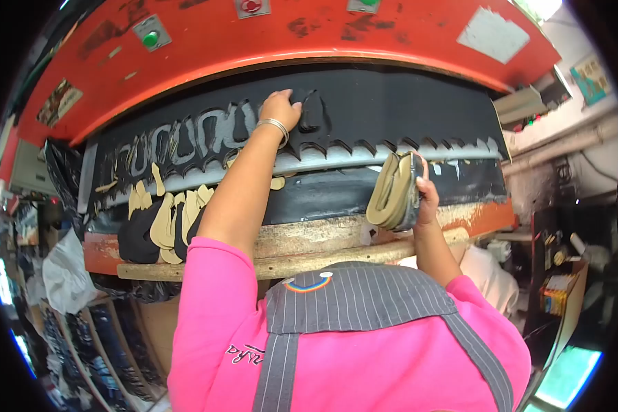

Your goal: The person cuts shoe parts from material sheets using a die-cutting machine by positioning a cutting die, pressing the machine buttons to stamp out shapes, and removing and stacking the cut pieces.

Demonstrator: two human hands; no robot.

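L hand (279,111) over blk sheet (405,99), fingers part-curled, grip unclear; R hand's (427,198) fingers wrap stack of tan/blk cutouts (390,196).

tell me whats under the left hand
The black sheet shows around the left hand, with a dark outlined shape just to its right. Whatever lies directly beneath the hand is covered, so I can't tell what it is.
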